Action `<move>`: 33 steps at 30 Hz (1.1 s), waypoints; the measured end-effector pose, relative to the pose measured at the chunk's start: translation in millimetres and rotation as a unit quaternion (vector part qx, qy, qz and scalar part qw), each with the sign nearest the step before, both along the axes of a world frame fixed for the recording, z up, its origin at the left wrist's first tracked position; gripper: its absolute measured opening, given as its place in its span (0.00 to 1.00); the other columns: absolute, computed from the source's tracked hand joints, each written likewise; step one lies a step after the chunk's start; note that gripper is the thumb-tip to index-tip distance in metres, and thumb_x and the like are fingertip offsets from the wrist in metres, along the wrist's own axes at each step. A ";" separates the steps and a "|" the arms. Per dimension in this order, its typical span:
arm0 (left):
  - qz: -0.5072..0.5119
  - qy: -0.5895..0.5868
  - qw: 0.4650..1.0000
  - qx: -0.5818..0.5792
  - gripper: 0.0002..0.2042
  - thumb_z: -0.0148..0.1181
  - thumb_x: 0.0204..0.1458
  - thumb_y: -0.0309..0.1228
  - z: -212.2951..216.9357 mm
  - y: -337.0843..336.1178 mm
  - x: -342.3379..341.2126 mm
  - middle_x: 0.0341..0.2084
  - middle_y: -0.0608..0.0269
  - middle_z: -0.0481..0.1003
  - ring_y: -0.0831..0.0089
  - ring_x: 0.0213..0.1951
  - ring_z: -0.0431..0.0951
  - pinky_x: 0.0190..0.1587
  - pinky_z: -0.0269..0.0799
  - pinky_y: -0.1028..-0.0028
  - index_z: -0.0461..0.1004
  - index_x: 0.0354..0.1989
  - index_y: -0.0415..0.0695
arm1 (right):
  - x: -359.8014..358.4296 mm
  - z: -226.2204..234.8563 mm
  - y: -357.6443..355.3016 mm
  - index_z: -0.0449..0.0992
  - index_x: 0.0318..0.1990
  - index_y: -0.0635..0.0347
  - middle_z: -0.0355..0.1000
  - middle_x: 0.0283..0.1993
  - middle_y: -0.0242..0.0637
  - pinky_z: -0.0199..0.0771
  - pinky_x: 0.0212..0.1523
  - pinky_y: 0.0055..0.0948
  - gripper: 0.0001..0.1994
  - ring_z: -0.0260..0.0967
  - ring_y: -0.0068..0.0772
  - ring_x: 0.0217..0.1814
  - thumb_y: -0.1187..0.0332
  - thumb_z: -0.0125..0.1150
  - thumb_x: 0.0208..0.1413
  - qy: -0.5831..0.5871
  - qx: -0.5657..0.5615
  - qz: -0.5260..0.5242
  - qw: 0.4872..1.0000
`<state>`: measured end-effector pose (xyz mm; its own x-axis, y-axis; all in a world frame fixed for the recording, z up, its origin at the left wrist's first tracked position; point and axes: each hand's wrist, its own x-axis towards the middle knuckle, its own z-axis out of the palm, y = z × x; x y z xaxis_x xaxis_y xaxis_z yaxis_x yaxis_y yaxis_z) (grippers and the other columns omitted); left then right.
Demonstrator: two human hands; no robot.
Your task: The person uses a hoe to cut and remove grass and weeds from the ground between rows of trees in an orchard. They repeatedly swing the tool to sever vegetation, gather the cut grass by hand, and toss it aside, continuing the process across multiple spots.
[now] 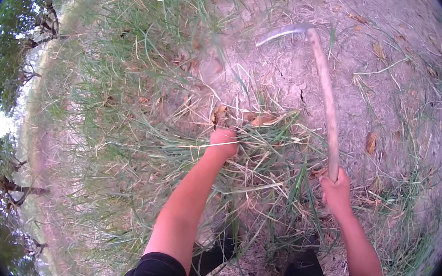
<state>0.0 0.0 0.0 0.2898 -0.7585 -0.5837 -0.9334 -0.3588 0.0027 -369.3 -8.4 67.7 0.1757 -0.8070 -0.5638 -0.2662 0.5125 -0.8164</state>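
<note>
My right hand (337, 194) is wrapped round the lower end of a long wooden handle belonging to a sickle (327, 90). Its curved metal blade (286, 32) is at the far end, pointing left above bare soil. My left hand (224, 143) is low in the grass ahead of me, closed on a bunch of grass (264, 140) whose green and dry blades stick out on both sides. The fingertips of that hand are partly hidden. The sickle blade is well apart from my left hand, farther away and to the right.
Thicker standing grass (144, 47) covers the ground at the left and far left. Pale cracked soil (389, 97) with scattered dry leaves lies to the right. Loose cut-looking blades cover the ground before my dark shoe (303, 253). Trees (6, 59) line the left edge.
</note>
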 end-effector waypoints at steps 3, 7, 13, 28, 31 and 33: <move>-0.100 -0.016 0.994 -0.051 0.16 0.59 0.50 0.38 48.2 -20.2 6.1 0.38 0.40 0.77 0.50 0.43 0.78 0.48 0.74 0.57 0.76 0.43 0.43 | 37.6 9.8 -42.9 0.65 0.40 0.63 0.66 0.26 0.32 0.61 0.14 0.24 0.11 0.60 0.19 0.14 0.72 0.59 0.53 -0.060 -0.034 -0.066 0.995; -0.037 0.137 0.984 -0.106 0.17 0.61 0.48 0.35 110.7 -57.5 -37.7 0.36 0.41 0.78 0.45 0.43 0.78 0.46 0.74 0.57 0.75 0.44 0.39 | 28.2 15.2 -45.0 0.65 0.39 0.64 0.65 0.23 0.31 0.60 0.13 0.24 0.10 0.60 0.19 0.14 0.73 0.59 0.52 -0.055 -0.042 -0.096 0.993; 0.404 0.293 0.776 -0.385 0.13 0.58 0.55 0.36 -10.1 -103.4 -41.2 0.27 0.57 0.76 0.64 0.28 0.77 0.33 0.74 0.68 0.74 0.41 0.39 | 39.5 17.8 -18.1 0.66 0.38 0.63 0.65 0.22 0.30 0.61 0.14 0.23 0.09 0.59 0.19 0.14 0.73 0.60 0.52 -0.038 -0.020 -0.040 0.998; 0.442 0.390 0.719 -0.369 0.11 0.55 0.56 0.35 -0.5 -118.3 -4.0 0.27 0.61 0.73 0.68 0.30 0.72 0.33 0.68 0.67 0.75 0.36 0.39 | -15.4 -50.8 23.6 0.70 0.39 0.62 0.71 0.26 0.43 0.70 0.26 0.37 0.09 0.71 0.38 0.24 0.69 0.58 0.51 0.142 -0.003 0.183 0.973; 0.468 0.452 0.717 -0.251 0.13 0.60 0.54 0.36 -7.1 -115.1 -36.2 0.23 0.62 0.70 0.69 0.26 0.69 0.29 0.66 0.65 0.74 0.38 0.38 | -28.6 -90.5 36.4 0.70 0.37 0.63 0.71 0.26 0.45 0.70 0.26 0.37 0.08 0.71 0.41 0.24 0.70 0.56 0.52 0.157 -0.119 0.167 0.966; 0.504 0.477 0.698 -0.180 0.17 0.64 0.52 0.39 -6.4 -115.2 -50.3 0.25 0.59 0.70 0.66 0.27 0.68 0.31 0.66 0.61 0.74 0.40 0.36 | -15.0 -64.2 22.3 0.69 0.37 0.63 0.70 0.24 0.40 0.69 0.24 0.34 0.08 0.70 0.34 0.23 0.71 0.59 0.51 0.152 -0.051 0.147 0.976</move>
<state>-50.3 -115.2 -6.4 0.3913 -0.5972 -0.7001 0.2792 -0.6479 0.7087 -384.2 13.9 3.5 0.2462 -0.8012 -0.5454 -0.6271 0.2973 -0.7199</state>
